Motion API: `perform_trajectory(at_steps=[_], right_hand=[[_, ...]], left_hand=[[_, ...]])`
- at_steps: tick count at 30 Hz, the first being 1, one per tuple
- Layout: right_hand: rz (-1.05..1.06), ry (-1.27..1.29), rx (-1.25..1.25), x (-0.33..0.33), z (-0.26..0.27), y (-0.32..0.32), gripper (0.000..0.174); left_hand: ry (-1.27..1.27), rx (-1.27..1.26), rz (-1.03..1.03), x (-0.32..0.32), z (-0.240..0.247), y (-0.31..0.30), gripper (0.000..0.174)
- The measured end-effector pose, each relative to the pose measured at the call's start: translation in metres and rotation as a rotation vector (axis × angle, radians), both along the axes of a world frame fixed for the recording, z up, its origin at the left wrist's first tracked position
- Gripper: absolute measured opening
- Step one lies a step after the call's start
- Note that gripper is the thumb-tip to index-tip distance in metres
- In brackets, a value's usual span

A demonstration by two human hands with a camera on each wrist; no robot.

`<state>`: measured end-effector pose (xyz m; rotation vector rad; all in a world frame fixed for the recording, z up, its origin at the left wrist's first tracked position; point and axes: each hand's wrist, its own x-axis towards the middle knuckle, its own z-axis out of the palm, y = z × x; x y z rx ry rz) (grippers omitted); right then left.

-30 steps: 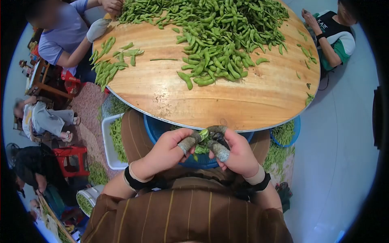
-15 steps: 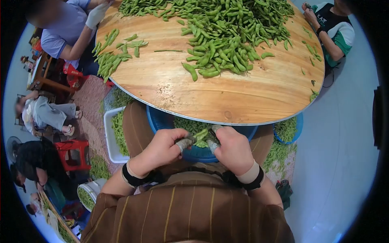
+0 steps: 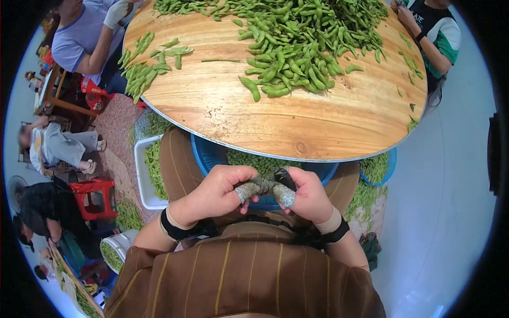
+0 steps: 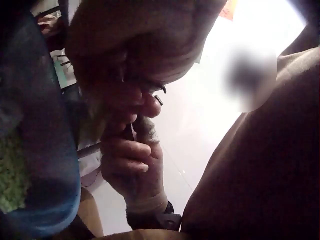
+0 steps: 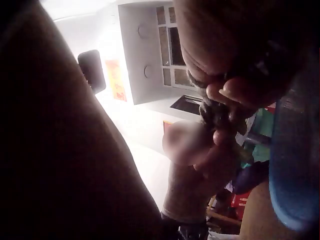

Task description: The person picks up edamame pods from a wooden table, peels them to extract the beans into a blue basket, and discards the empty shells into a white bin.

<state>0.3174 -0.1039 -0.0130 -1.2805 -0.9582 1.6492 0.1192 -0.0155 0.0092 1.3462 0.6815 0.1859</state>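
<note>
Over a blue basin of shelled green beans, my left hand and right hand meet at their fingertips. Grey wraps cover both thumbs and some of the fingers. Both hands pinch at one spot, where fingers mostly hide a soybean pod; in the right wrist view a bit of green pod shows beside the left fingers. The other fingers curl underneath. Both wrist views are dark, with the hands partly in shadow.
A round wooden table stands ahead, its edge overhanging the basin, with a heap of soybean pods on it. At left is a white tub of pods; at right, another blue basin. People sit at both table sides.
The hands pulled slightly apart with a split green pod showing between them, then came together again. The pod is now hidden in the head view, and more shelled beans show in the basin.
</note>
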Motion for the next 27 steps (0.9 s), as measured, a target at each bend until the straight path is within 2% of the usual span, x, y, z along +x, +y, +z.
perform_trajectory(at_steps=[2, 4, 5, 7, 8, 10, 11, 15, 17, 19, 21, 23, 25, 26, 27], right_hand=[[0.026, -0.050, 0.017, 0.005, -0.008, 0.001, 0.015], [-0.051, -0.572, 0.578, 0.007, -0.030, 0.004, 0.020], [-0.051, -0.571, 0.578, 0.007, -0.031, 0.003, 0.020], [-0.042, -0.590, 0.649, 0.002, -0.027, 0.002, 0.024], [-0.040, -0.588, 0.648, -0.001, -0.017, 0.000, 0.024], [-0.065, 0.086, -0.059, -0.007, 0.005, -0.001, 0.027], [-0.065, 0.086, -0.057, -0.007, 0.004, 0.000, 0.027], [-0.058, 0.035, -0.033, -0.005, 0.006, 0.002, 0.029], [-0.055, -0.016, -0.025, -0.006, 0.008, 0.003, 0.029], [-0.142, -0.122, 0.185, -0.009, 0.005, 0.004, 0.028], [-0.135, -0.175, 0.234, -0.008, 0.003, 0.004, 0.028], [-0.129, -0.228, 0.285, -0.008, 0.005, 0.005, 0.028], [-0.088, -0.319, 0.296, -0.008, 0.014, 0.007, 0.027], [-0.086, -0.315, 0.298, -0.008, 0.013, 0.007, 0.027], [-0.059, -0.401, 0.379, -0.008, 0.012, 0.007, 0.027]], left_hand=[[-0.027, 0.032, -0.042, -0.001, -0.004, 0.000, 0.009], [-0.007, -0.188, 0.162, -0.002, -0.007, -0.002, 0.009], [-0.006, -0.188, 0.162, -0.003, -0.007, 0.000, 0.009], [-0.168, -0.313, 0.290, -0.004, -0.008, 0.002, 0.014], [-0.200, -0.324, 0.279, -0.004, -0.011, 0.002, 0.017], [-0.249, -0.395, 0.297, 0.003, -0.014, -0.004, 0.016], [-0.299, -0.466, 0.313, 0.005, -0.017, -0.006, 0.016], [-0.301, -0.391, 0.350, -0.002, -0.013, -0.005, 0.021], [-0.273, -0.305, 0.428, -0.023, -0.009, -0.002, 0.023], [-0.316, -0.166, 0.632, -0.053, -0.010, 0.001, 0.023], [-0.213, -0.050, 0.795, -0.084, -0.010, 0.006, 0.019], [0.133, 0.186, 0.782, -0.117, -0.011, 0.014, 0.015], [0.884, 0.813, 0.545, -0.134, -0.009, 0.016, 0.018], [0.888, 0.814, 0.548, -0.133, -0.008, 0.014, 0.018], [1.001, 1.039, 0.577, -0.126, -0.005, 0.011, 0.019]])
